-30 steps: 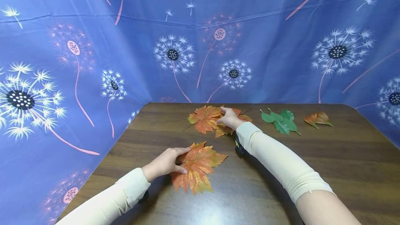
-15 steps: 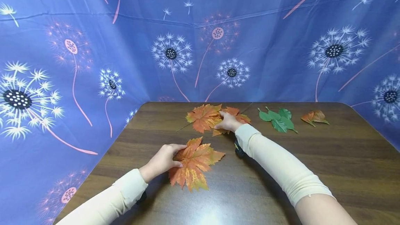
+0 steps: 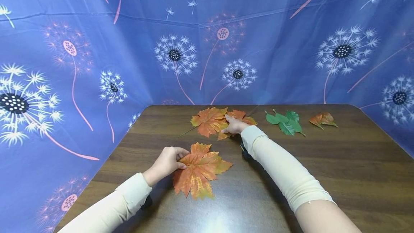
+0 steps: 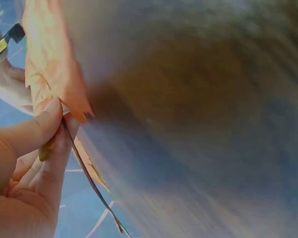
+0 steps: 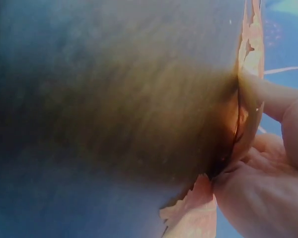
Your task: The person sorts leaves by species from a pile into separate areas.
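My left hand (image 3: 165,165) pinches a large orange maple leaf (image 3: 202,172) by its base, over the front middle of the table. In the left wrist view thumb and fingertips meet beside the thin dark stem (image 4: 92,181). Further back, my right hand (image 3: 235,125) grips another orange maple leaf (image 3: 249,120), thumb and forefinger spread over it and covering its middle. Close up in the right wrist view, this leaf (image 5: 246,114) bows up between the digits. Left of that hand a third orange maple leaf (image 3: 208,121) lies flat, stem pointing left.
A green leaf sprig (image 3: 288,123) lies at the back, right of my right hand. Beyond it sits a small pair of brown-orange leaves (image 3: 323,119). The brown wooden table (image 3: 339,175) ends against a blue dandelion-print cloth (image 3: 275,46).
My left fingers have curled in closer at the base of the front maple leaf, drawing back toward its left edge. The right hand stays at the same rear leaf.
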The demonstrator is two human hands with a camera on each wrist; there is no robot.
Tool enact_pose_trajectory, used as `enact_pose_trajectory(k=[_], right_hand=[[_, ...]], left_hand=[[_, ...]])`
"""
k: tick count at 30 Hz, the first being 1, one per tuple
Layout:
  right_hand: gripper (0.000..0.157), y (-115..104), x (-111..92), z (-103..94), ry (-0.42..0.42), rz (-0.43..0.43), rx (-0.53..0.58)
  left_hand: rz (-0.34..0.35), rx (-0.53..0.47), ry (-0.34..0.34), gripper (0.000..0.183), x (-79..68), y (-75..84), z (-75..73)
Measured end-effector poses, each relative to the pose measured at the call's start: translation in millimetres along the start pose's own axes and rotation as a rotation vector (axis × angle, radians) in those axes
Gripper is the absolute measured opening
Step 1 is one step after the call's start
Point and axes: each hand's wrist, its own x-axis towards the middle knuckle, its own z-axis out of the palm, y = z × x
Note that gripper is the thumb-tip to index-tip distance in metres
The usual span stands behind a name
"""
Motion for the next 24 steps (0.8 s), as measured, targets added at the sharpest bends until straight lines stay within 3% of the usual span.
enact_pose_trajectory(k=[8, 20, 24], right_hand=[[0.085, -2, -3, -0.7, 0.002, -0.002, 0.01], [0.086, 0, -1, 0.9, 0.027, 0.01, -0.01], [0.086, 0, -1, 0.5, 0.027, 0.003, -0.013]], left_hand=[[-0.079, -0.023, -0.023, 0.026, -1.0, 0.8, -11.7], [-0.071, -0.137, -0.093, 0.011, 9.8, -3.5, -33.2], [-0.144, -0.176, -0.076, 0.014, 19.2, -2.2, -46.5]])
